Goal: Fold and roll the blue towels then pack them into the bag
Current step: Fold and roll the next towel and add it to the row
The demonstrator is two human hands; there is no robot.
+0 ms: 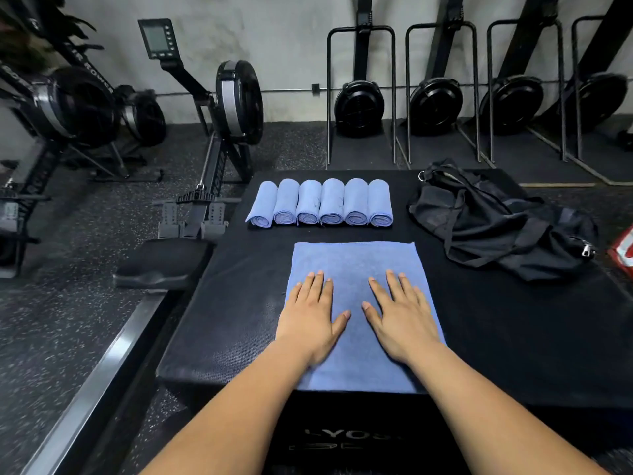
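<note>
- The step in hand looks like flattening: the blue towel (354, 265) lies spread flat on the black padded desk (513, 337), its near edge at the desk's front lip.
- The left hand (310, 317) and right hand (400, 317) both rest palm-down on the near half of that towel. They lie side by side with the fingers straight and slightly spread, gripping nothing.
- Beyond the towel's far edge, six rolled towels (320, 204) lie in a tight row, rolls touching, spiral ends facing the person. I judge most of the rolling done and none of the packing begun.
- The bag (496, 224), black and slumped, lies beyond and to the right of the towel, apart from it. I cannot see an open mouth.
- The next move likely calls for folding this towel into a narrower strip, then rolling it tightly away from the near edge with even pressure so that it matches the others.
- Nothing lies on the towel except the hands. The row ahead leaves limited room for rolling forward, and the collapsed bag will probably need opening before it takes any rolls.
- A rowing machine (236, 101) stands on the floor beyond and left of the towel. Upright rowers (359, 108) line the wall behind it, and a red-and-white object (623, 255) shows at the far right.
</note>
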